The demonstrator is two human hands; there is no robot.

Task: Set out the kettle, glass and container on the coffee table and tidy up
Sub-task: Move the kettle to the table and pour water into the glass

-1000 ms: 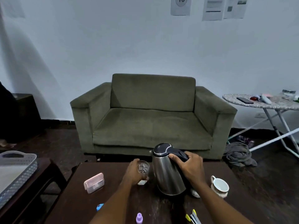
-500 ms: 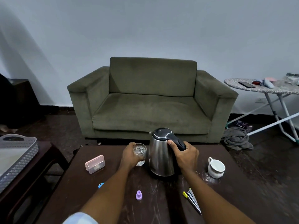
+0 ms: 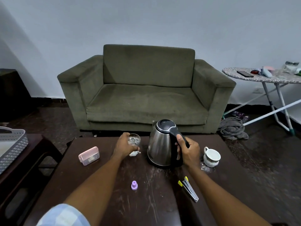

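Note:
A steel kettle (image 3: pixel 160 147) with a black lid and handle stands on the dark coffee table (image 3: pixel 101 180), near its far edge. My right hand (image 3: pixel 187 150) is wrapped around the kettle's handle. Left of the kettle a clear glass (image 3: pixel 133 141) rests on the table, with my left hand (image 3: pixel 125 146) closed round its side. A small pink container (image 3: pixel 89 155) with a clear lid lies further left on the table, apart from both hands.
A white cup (image 3: pixel 211 157) stands right of the kettle. A purple cap (image 3: pixel 134 185) and yellow-tipped tongs (image 3: pixel 189 190) lie nearer me. A green sofa (image 3: pixel 146 95) faces the table. A grey basket (image 3: pixel 11 147) sits on a side table at left; an ironing board (image 3: pixel 267 77) stands at right.
The kettle has come down and now rests on the table. My view has tilted down and drawn closer. Both hands keep their hold.

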